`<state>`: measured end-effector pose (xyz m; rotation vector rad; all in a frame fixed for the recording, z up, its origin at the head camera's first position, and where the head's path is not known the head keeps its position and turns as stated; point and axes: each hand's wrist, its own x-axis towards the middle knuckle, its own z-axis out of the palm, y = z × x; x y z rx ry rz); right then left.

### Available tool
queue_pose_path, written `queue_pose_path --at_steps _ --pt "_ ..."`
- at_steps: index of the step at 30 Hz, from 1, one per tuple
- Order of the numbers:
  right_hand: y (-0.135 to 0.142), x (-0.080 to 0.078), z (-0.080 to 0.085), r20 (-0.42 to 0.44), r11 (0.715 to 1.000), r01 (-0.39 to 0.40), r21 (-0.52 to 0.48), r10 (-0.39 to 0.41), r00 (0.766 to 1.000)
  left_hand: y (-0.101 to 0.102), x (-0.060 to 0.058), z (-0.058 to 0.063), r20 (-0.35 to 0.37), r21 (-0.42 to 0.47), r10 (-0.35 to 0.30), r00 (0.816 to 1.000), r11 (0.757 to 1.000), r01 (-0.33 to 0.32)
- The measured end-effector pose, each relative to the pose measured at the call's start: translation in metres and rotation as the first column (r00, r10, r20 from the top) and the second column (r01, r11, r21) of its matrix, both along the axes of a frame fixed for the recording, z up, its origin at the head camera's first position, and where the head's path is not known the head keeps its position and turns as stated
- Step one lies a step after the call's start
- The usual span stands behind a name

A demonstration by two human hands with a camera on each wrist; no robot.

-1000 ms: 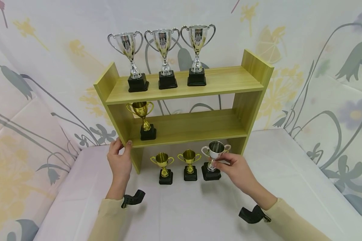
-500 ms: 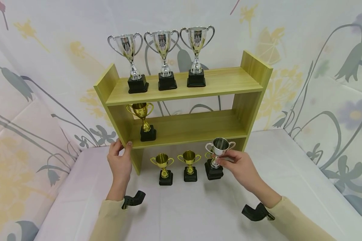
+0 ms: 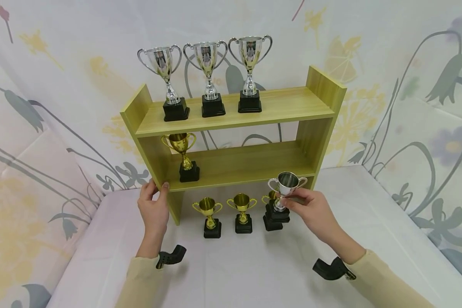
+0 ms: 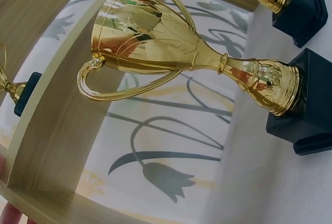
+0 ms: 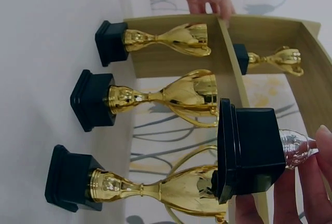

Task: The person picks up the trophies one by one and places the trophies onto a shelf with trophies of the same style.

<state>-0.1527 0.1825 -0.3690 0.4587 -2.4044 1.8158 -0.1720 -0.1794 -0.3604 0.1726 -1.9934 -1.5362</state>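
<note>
My right hand (image 3: 312, 209) pinches a small silver trophy (image 3: 287, 183) by its stem, holding it upright above the table. The black base of this trophy (image 5: 254, 151) is off the table in the right wrist view. Behind it stands a gold trophy (image 3: 272, 224), partly hidden. Further left on the table are two more gold trophies, one in the middle (image 3: 241, 203) and one at the left (image 3: 208, 207). My left hand (image 3: 154, 209) grips the left side panel of the wooden shelf (image 3: 231, 167), thumb on the front edge and fingers around the outside.
Several trophies stand on the shelf: three large silver ones, including the middle one (image 3: 207, 57), on the top board, and a gold one (image 3: 179, 144) at the left of the middle board. A flowered cloth (image 3: 408, 128) hangs behind. White cloth (image 3: 238, 273) covers the table.
My right hand has lifted the silver trophy up and to the right, uncovering part of the gold trophy behind it. My left hand keeps its grip on the shelf's side.
</note>
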Motion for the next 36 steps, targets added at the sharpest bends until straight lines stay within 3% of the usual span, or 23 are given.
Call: queue_pose_path --at_steps 35,36 --pt "0.011 0.004 0.021 -0.094 1.0 0.024 0.015 -0.023 0.995 0.0 0.001 -0.001 -0.027 0.013 -0.009 1.0 1.0 0.009" --pt "0.011 0.004 0.022 -0.095 1.0 0.019 0.008 -0.018 0.995 -0.003 -0.003 -0.007 -0.03 0.013 -0.01 1.0 1.0 0.01"
